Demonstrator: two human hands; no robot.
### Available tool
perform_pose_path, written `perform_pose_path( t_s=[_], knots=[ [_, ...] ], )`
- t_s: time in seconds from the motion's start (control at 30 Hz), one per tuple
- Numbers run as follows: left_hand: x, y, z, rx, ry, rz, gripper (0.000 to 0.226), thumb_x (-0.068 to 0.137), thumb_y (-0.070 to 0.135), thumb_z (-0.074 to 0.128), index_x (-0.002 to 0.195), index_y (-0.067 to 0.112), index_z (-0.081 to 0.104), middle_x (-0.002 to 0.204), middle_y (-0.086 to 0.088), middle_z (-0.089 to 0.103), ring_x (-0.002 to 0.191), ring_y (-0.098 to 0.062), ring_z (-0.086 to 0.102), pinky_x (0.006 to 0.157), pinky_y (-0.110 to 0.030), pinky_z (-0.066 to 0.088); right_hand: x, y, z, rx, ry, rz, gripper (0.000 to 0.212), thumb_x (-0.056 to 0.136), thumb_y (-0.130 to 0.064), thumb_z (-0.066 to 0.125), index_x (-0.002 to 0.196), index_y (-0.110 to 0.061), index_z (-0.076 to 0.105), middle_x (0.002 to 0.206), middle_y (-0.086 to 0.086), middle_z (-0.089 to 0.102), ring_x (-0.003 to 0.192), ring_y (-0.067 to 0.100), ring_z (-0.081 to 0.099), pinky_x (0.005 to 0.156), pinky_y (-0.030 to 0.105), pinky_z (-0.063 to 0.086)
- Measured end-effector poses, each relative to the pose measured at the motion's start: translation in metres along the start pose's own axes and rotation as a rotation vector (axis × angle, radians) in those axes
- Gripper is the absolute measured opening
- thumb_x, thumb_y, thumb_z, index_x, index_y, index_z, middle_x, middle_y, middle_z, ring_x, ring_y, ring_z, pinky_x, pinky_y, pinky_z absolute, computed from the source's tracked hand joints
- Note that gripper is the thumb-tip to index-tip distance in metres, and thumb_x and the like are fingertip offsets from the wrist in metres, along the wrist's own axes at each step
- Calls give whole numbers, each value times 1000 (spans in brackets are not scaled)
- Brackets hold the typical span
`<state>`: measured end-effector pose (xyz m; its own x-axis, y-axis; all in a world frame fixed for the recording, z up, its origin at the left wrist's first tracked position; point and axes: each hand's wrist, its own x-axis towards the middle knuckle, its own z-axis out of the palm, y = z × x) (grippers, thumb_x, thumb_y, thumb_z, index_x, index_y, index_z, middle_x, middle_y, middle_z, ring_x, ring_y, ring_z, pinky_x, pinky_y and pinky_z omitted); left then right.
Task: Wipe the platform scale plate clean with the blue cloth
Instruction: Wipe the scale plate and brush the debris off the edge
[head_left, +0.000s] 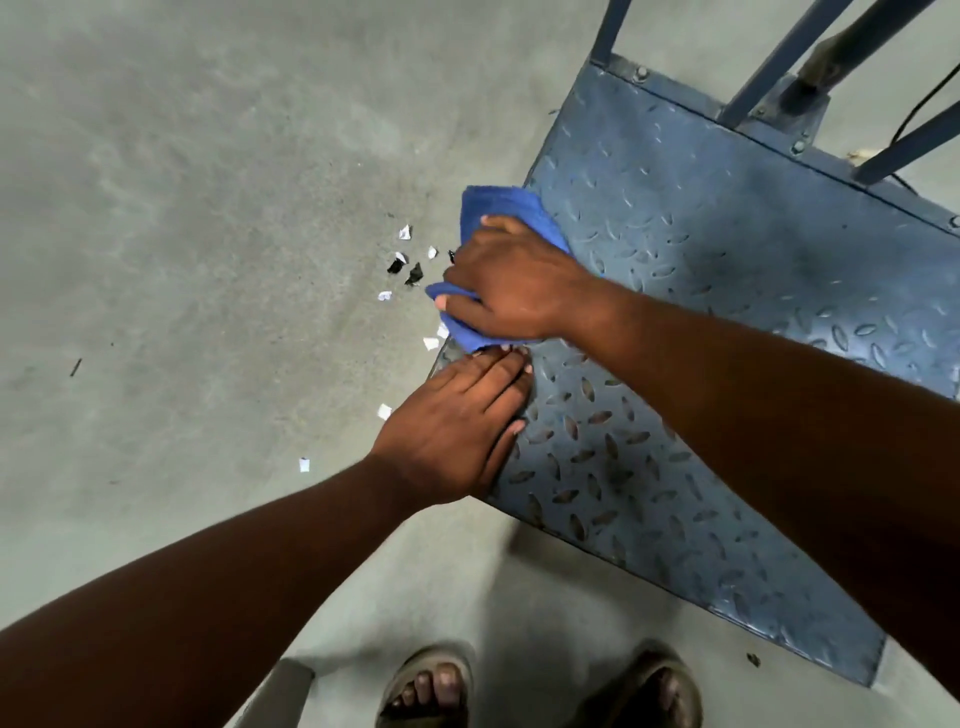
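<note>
The blue platform scale plate (691, 291), with a raised diamond tread, fills the right half of the view. A folded blue cloth (506, 210) lies over the plate's left edge. My right hand (511, 283) grips the cloth from above, fingers curled round its left side. My left hand (457, 431) lies flat on the plate's left edge just below the cloth, fingers straight and fingertips almost touching the cloth.
Small white and black scraps (410, 265) lie scattered on the grey concrete floor (182, 234) left of the plate. The scale's blue upright frame bars (779, 57) rise at the top right. My sandalled feet (431, 691) stand at the bottom edge.
</note>
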<state>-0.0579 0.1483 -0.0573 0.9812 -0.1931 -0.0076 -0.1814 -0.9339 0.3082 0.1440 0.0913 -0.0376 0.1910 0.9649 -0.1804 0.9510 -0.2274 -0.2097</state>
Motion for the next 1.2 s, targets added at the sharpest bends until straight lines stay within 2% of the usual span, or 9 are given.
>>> perform_pose_path(
  t_s=[0.23,0.27,0.3,0.33,0.57,0.67,0.87,0.97,1.2],
  knots=[
    [8,0,5,115,-145,71,53,112,42,36,161,22,47,166,-2,47,153,-17,43,123,-62,35,17,-39,-37,-60,-411,280,43,99,-46,39,93,-21,73,101,4,71,113,23,61,115,43,30],
    [17,0,0,140,-261,42,49,108,48,42,155,37,53,158,12,54,144,-4,49,116,-8,30,15,-55,-36,13,-486,232,37,101,-43,43,83,-21,67,90,2,66,99,18,62,107,37,35],
    [22,0,-4,170,-307,-18,43,99,50,56,142,45,64,143,19,65,131,1,57,38,-80,32,11,-67,-38,89,-548,224,36,103,-40,45,76,-21,60,83,0,62,88,15,58,98,30,36],
    [19,1,-6,122,-229,1,41,86,42,73,127,37,76,125,12,74,117,-8,67,91,-70,47,8,-72,-37,128,-560,211,39,104,-39,47,71,-20,51,80,-3,58,85,14,53,91,27,35],
    [-4,3,3,-49,-50,23,62,109,39,37,165,13,37,172,-10,36,159,-24,33,133,-39,21,20,-19,-36,-115,-418,225,51,103,-50,32,91,-19,70,108,6,71,112,27,56,118,46,26],
    [-2,-3,3,-6,-68,26,60,111,39,33,167,15,33,173,-8,33,161,-23,30,134,-37,14,27,5,-40,-107,-347,406,49,102,-51,33,108,-22,72,127,9,68,136,27,47,126,47,12],
    [-2,3,7,-42,-321,-97,58,113,39,37,166,17,30,174,-4,29,159,-19,30,128,-28,12,-7,-113,-4,184,-316,214,42,100,-50,43,74,-20,55,82,-1,61,92,22,59,92,36,35],
    [-2,4,5,-72,-174,-35,51,109,38,40,150,13,57,148,-13,63,136,-33,58,118,-42,42,-8,-84,7,184,-196,217,46,101,-51,39,75,-22,64,78,-3,66,96,24,60,99,38,35],
    [2,4,0,75,-116,4,63,111,43,33,168,16,32,174,-7,31,161,-21,29,134,-41,15,-10,57,-15,61,-18,488,55,106,-52,25,156,-33,36,171,-3,20,160,23,6,127,59,2]
  ],
)
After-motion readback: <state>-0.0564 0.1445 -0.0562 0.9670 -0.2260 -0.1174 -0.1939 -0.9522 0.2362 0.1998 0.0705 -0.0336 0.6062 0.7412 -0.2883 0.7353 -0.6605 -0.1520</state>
